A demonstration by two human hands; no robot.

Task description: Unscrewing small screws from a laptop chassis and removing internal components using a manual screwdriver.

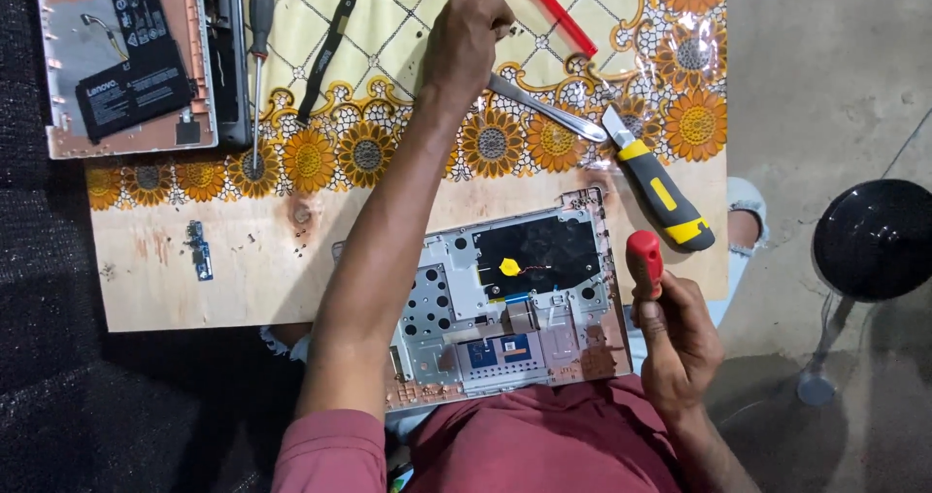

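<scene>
While the person sits over a low wooden board (175, 289), the head camera looks straight down on both bare arms. The left hand (464, 42) reaches far across the board with its fingers curled down onto the flowered plastic cloth (388, 27); whether it pinches something small there I cannot tell, for the knuckles hide the fingertips. Just beside that hand lie metal tweezers (546, 110) and, past them, a red pry tool (556, 11). The right hand (680, 343) is clenched around a red-handled tool (644, 260), held upright near the right edge of the board, its shaft hidden inside the fist.

Between the two arms rests the opened laptop base (515, 304), inner side up, with a black panel, a small yellow patch and a blue patch showing; its near edge overlaps the person's lap and the left forearm crosses its left corner. A yellow-and-black utility knife (660, 192) lies just above the right hand. At the far left sit a laptop cover with a black battery (126, 56), a red-and-black screwdriver (259, 56), a black strip (327, 51) and a small blue circuit board (199, 248).

Bare grey concrete floor (825, 76) shows to the right, with a round black stool (874, 239) on it, and dark matting to the left. The laptop cover is cut off by the top edge, and tiny specks on the wood are too small to make out.
</scene>
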